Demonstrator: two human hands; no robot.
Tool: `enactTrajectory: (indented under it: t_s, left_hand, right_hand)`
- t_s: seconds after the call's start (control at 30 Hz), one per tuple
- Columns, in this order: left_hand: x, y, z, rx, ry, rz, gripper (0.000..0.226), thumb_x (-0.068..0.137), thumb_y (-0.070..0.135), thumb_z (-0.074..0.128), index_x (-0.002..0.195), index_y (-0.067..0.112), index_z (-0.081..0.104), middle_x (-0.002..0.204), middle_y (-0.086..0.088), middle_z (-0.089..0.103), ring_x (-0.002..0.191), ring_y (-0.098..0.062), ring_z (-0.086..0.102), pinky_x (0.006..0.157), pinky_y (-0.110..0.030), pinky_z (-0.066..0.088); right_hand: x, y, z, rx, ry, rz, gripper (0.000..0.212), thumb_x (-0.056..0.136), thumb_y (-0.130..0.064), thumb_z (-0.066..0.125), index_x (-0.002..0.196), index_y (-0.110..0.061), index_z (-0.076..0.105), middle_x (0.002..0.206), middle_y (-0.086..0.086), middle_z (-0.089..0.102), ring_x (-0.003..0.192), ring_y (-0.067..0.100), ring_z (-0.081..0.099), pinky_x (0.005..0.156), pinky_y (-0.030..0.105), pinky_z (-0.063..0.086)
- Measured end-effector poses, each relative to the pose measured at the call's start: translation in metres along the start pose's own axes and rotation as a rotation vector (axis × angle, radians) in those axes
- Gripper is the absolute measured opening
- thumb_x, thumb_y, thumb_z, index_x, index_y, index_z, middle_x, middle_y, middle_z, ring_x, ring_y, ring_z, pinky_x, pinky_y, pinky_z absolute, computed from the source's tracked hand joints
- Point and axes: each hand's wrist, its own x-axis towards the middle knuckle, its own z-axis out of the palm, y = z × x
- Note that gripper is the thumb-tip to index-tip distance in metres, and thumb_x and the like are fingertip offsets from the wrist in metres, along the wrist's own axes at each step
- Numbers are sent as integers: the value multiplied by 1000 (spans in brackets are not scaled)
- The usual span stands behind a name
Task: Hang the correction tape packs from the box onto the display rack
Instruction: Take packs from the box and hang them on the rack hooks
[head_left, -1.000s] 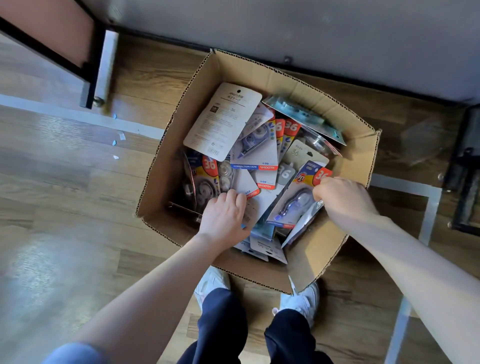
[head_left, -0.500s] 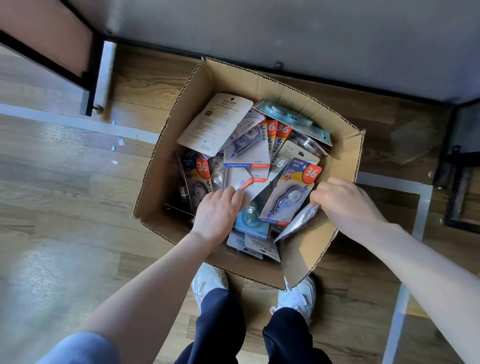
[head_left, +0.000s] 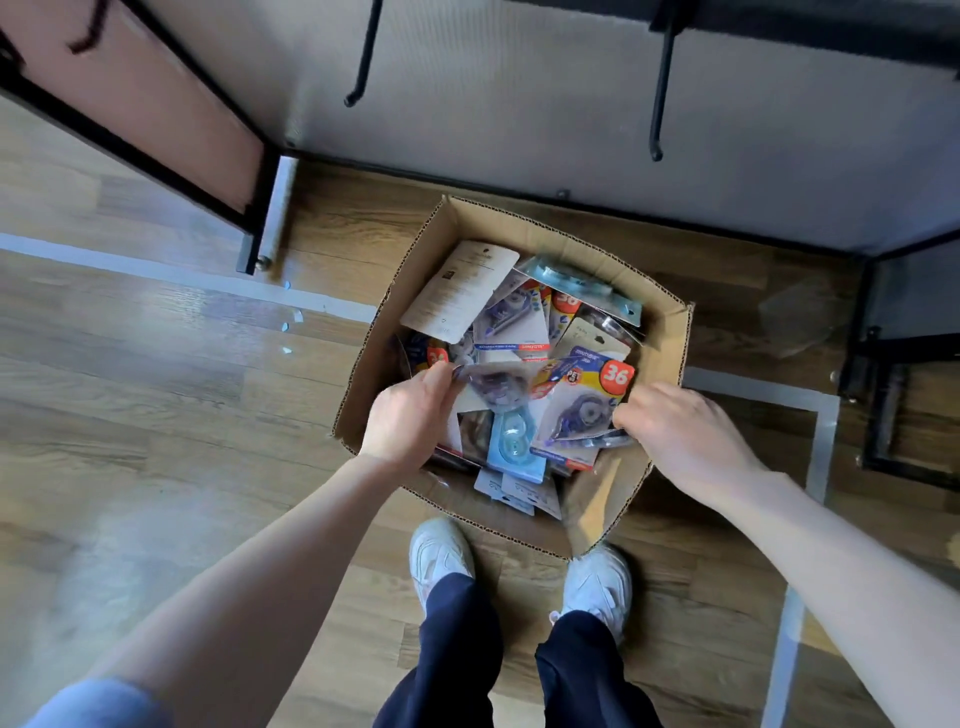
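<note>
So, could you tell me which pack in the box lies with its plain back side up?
The pale pack at the far left corner: only small print shows, no coloured front or blister.

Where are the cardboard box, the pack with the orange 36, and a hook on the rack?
Cardboard box (head_left: 670, 338): head view, right wall.
Pack with the orange 36 (head_left: 584, 400): head view, card front.
Hook (head_left: 658, 104): head view, shaft.

The open brown corrugated cardboard box is matt, its cut edges showing rough fluting. The packs inside it are printed card under glossy clear plastic blisters. The wood-grain plank floor has a soft sheen. Far above, thin black metal hooks look smooth.
</note>
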Motion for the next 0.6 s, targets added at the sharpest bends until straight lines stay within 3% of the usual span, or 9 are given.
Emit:
enactTrajectory:
  t_s: [0.07, 0.17, 0.33, 0.47, 0.6]
  left_hand:
    - [-3, 1, -14, -59, -17, -34, 30, 96, 28, 47, 78, 4, 47, 74, -19, 60, 64, -44, 54, 51, -34, 31]
    - [-7, 4, -35, -116, -56, -118, 26, 97, 27, 44, 80, 7, 44, 81, -18, 58, 74, -41, 53, 58, -37, 33]
    - [-12, 12, -75, -138, -109, -206, 23, 98, 26, 42, 80, 13, 35, 85, -16, 60, 79, -39, 53, 60, -36, 32]
    - [-17, 28, -123, -120, -126, -174, 18, 95, 24, 47, 89, 7, 47, 87, -16, 62, 82, -40, 55, 66, -41, 45]
    - [-22, 47, -174, -23, -117, -43, 25, 96, 28, 44, 103, 7, 54, 94, -12, 62, 87, -36, 57, 65, -38, 43]
  right_hand:
    - [-3, -5, -10, -1, -41, 38, 12, 80, -6, 66, 87, -15, 61, 85, 5, 56, 86, 26, 58, 61, 33, 44]
    - [-11, -13, -26, 4, -72, 77, 17, 95, -16, 45, 107, -19, 56, 107, 2, 52, 106, 21, 50, 76, 31, 41]
    - [-23, -29, -57, -4, -48, 139, 18, 96, -20, 44, 110, -20, 56, 109, 1, 53, 104, 21, 53, 74, 31, 44]
    - [-34, -39, -91, 11, -49, 171, 18, 96, -21, 44, 109, -20, 56, 109, 2, 53, 105, 23, 53, 75, 34, 48]
    - [-44, -52, -136, -6, 18, 202, 19, 96, -20, 44, 106, -19, 59, 105, 1, 57, 100, 22, 56, 75, 32, 49]
